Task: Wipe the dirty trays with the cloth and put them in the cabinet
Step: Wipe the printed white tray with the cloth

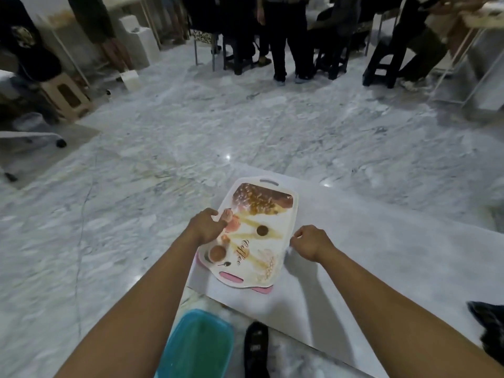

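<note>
Teal bin (199,347) below; L hand (206,225), R hand (309,242) grip tray (268,222).

1. A pink tray (262,290) lies under the printed coffee tray (259,241), and only slivers of its rim show.
2. The right hand (309,242) curls at the coffee tray's right rim. Its fingertips are hidden, so no grip can be told.
3. The bottom edge cuts off the teal tub (196,347) and the black shoe (256,350).
4. A dark thing (488,326), cut by the right edge, is too blurred to name.
5. The people (281,36) at the back show only legs.
</note>
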### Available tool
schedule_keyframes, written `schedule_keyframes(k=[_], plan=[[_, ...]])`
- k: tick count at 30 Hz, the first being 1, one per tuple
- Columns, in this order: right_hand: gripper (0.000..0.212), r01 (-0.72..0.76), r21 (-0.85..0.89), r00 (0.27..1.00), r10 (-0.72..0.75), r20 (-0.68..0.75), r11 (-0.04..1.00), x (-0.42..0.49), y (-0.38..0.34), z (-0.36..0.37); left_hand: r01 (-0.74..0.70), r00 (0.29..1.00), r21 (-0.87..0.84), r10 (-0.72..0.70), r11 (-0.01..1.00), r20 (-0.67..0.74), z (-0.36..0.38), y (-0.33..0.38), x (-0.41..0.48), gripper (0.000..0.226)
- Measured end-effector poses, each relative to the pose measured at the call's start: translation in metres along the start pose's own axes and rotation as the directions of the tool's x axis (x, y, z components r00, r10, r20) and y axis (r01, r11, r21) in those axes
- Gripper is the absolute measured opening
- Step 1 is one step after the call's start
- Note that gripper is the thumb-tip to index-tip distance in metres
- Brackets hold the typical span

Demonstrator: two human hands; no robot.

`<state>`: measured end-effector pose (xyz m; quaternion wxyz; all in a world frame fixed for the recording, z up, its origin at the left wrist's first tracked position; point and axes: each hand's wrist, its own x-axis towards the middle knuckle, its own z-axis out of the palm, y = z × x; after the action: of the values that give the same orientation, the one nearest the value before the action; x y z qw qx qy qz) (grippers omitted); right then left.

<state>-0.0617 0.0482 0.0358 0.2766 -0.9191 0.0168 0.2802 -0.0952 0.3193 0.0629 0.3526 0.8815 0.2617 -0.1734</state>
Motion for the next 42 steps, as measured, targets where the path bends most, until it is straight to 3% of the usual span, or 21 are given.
schedule_keyframes(k=[3, 5, 7, 10, 15, 20, 23, 26, 30, 34, 42], plan=[[0.043, -0.092, 0.000, 0.995, 0.092, 0.026, 0.996, 0.040, -0.002, 0.014, 0.044, 0.999, 0.022, -0.045, 0.999, 0.029, 0.004, -0.003, 0.051, 0.064], [0.037, -0.132, 0.025, 0.991, 0.131, 0.041, 0.991, 0.057, -0.003, 0.022, 0.041, 0.998, 0.063, -0.044, 0.997, 0.042, 0.008, -0.005, 0.073, 0.066], [0.030, -0.191, 0.083, 0.981, 0.188, 0.043, 0.978, 0.078, -0.005, 0.032, 0.030, 0.996, 0.110, -0.039, 0.993, 0.079, 0.011, -0.007, 0.101, 0.060], [0.037, -0.278, 0.123, 0.960, 0.279, 0.008, 0.953, 0.095, -0.009, 0.041, -0.027, 0.980, 0.150, -0.003, 0.988, 0.197, 0.016, -0.008, 0.128, 0.054], [0.046, -0.415, 0.273, 0.905, 0.424, 0.026, 0.868, 0.110, -0.008, 0.047, 0.025, 0.993, 0.295, -0.058, 0.955, 0.106, 0.016, -0.011, 0.146, 0.062], [0.029, -0.489, 0.417, 0.868, 0.473, 0.150, 0.766, 0.112, -0.007, 0.049, 0.155, 0.984, 0.247, -0.171, 0.956, 0.043, 0.012, -0.012, 0.152, 0.052], [0.003, -0.480, 0.491, 0.874, 0.443, 0.199, 0.727, 0.108, 0.003, 0.039, 0.116, 0.993, 0.286, -0.119, 0.951, -0.006, 0.008, -0.002, 0.153, 0.050], [0.004, -0.463, 0.568, 0.878, 0.441, 0.187, 0.681, 0.096, 0.031, 0.011, -0.010, 0.999, 0.322, -0.007, 0.947, 0.052, 0.016, 0.022, 0.152, 0.051], [0.009, -0.451, 0.572, 0.870, 0.480, 0.111, 0.685, 0.069, 0.092, -0.036, -0.180, 0.963, 0.287, 0.109, 0.941, 0.246, 0.063, 0.074, 0.139, 0.026], [0.013, -0.474, 0.559, 0.836, 0.547, 0.043, 0.680, 0.038, 0.174, -0.074, -0.282, 0.931, 0.267, 0.195, 0.922, 0.309, 0.137, 0.129, 0.105, 0.014], [0.034, -0.525, 0.554, 0.783, 0.622, 0.016, 0.647, -0.001, 0.303, -0.112, -0.244, 0.916, 0.184, 0.164, 0.952, 0.366, 0.266, 0.185, 0.048, 0.011]])
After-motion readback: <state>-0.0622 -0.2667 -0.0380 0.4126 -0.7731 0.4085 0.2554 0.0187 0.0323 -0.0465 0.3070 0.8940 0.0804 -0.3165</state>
